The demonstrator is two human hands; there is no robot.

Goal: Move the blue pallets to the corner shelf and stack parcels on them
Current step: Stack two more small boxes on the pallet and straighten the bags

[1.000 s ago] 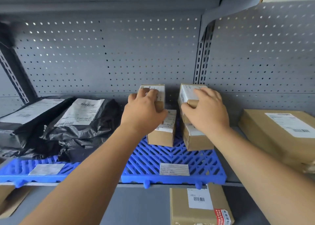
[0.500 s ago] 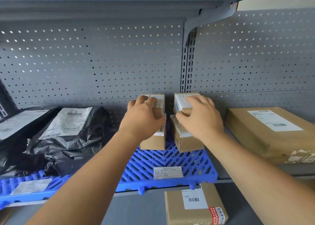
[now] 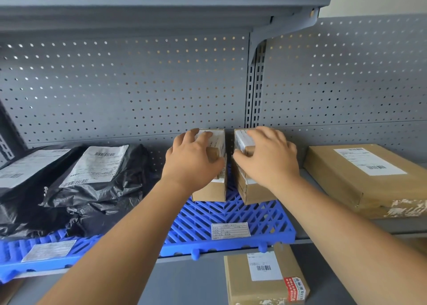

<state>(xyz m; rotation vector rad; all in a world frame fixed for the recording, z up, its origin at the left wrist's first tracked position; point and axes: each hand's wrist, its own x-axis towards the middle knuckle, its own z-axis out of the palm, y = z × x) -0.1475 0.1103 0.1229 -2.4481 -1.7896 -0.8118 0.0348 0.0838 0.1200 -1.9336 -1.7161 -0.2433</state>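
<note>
Far left: two black poly mailers (image 3: 69,196) lie overlapping on the left blue pallet (image 3: 13,258), white shipping labels facing up. The pallet's front edge reaches the lip of the grey shelf (image 3: 392,227), and a paper tag (image 3: 48,250) is stuck on its near strip.

Centre: the right blue pallet (image 3: 265,221) lies flat on the same shelf, touching or just beside the left one; an arm hides the joint. It has a white tag (image 3: 230,230) near its front edge. At the back of this pallet, up against the perforated back panel (image 3: 138,85), stand two short stacks of small cardboard parcels, two high each, with a narrow gap between the stacks.

The left hand (image 3: 191,163) is on the top-left parcel (image 3: 218,142): fingers curled over its top, thumb on the near face, gripping it. That parcel sits on the bottom-left parcel (image 3: 211,192).

The right hand (image 3: 268,156) is on the top-right parcel (image 3: 240,140): fingers draped over the top, thumb at the near corner, clasping it. Beneath it is the bottom-right parcel (image 3: 251,192). Both top parcels look roughly square on their bases.

Right: a large flat carton (image 3: 360,177) lies directly on the shelf just beside the pallet, label up and tape torn along its front edge.

Below, on the lower shelf: a carton (image 3: 263,279) with a barcode label and a red sticker.
</note>
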